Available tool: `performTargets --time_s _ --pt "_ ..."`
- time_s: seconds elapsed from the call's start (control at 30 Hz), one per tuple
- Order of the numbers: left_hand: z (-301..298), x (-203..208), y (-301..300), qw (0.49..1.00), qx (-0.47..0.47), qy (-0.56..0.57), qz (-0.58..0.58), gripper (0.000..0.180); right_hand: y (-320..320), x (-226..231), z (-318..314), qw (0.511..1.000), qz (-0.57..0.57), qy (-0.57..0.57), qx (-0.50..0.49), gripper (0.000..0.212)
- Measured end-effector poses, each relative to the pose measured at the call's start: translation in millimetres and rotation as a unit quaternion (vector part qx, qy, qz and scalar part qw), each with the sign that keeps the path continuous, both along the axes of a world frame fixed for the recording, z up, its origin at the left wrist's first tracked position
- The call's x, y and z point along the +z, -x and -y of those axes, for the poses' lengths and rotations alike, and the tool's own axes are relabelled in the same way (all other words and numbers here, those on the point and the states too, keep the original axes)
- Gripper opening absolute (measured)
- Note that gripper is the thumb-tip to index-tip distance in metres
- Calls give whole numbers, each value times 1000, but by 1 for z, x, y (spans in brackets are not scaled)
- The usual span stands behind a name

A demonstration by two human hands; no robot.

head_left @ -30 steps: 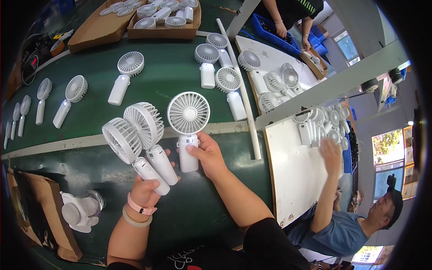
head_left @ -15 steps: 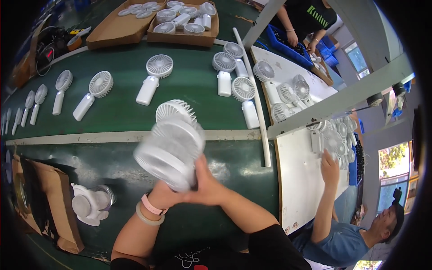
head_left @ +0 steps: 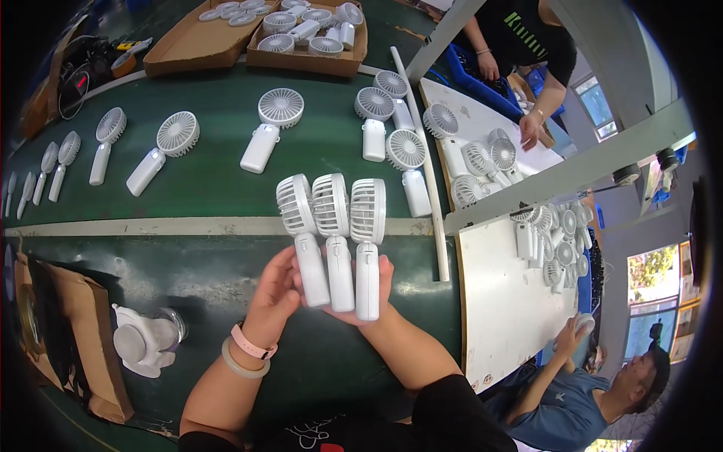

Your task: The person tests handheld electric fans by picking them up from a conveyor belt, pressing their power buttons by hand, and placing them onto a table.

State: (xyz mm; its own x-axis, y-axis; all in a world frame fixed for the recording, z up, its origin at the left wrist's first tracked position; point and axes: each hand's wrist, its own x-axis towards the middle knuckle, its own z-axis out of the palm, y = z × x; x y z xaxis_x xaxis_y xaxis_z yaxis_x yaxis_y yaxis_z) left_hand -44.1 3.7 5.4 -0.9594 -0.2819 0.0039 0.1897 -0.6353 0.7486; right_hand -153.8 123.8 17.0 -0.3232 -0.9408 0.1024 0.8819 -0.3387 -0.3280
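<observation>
Head view: three white handheld fans [head_left: 340,275] stood upright side by side above the near half of the green worktop [head_left: 407,316], heads up and turned nearly edge-on. The left hand [head_left: 273,290] was curled behind the leftmost handle; the right hand [head_left: 385,285] cupped the other two from behind and below, most of its fingers hidden by them. A pale strip [head_left: 188,226] crossed the worktop just beyond the hands. Past it, a loose row of fans [head_left: 178,135] lay toward the left edge, and a cluster of three [head_left: 407,151] sat beside a white tube [head_left: 425,154] along the right edge. At the far edge was a cardboard tray [head_left: 305,64] of fans. Near the left edge were an open cardboard box [head_left: 102,346] and a white figure-shaped object [head_left: 143,346] against a clear jar [head_left: 179,328]. Off the right edge, a metal beam [head_left: 557,177] cut across the white table [head_left: 493,301], blocking part of it; two co-workers were beside that table.
</observation>
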Motion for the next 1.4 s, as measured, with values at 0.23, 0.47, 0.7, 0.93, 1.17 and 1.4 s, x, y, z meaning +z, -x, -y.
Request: performTargets --time_s 0.23,0.47,0.7,0.93,1.17,1.4 --pt "1 2 1 999 -9 -41 7 74 -3 -2 2 999 -11 -36 7 92" --pt "2 5 0 998 -25 -61 -17 75 2 -8 -4 999 -32 -28 21 92" --pt "3 3 -1 997 -46 -36 -48 74 5 4 -9 998 -4 -12 55 90" --pt "9 -1 -7 998 -59 -2 20 48 -22 45 -88 967 -82 -180 -163 89" --pt "3 1 -2 998 -55 -23 34 37 12 57 -263 685 -234 -556 -408 51" --pt "8 -1 -6 995 -48 -62 53 36 69 78 -282 89 -484 -799 -346 70"
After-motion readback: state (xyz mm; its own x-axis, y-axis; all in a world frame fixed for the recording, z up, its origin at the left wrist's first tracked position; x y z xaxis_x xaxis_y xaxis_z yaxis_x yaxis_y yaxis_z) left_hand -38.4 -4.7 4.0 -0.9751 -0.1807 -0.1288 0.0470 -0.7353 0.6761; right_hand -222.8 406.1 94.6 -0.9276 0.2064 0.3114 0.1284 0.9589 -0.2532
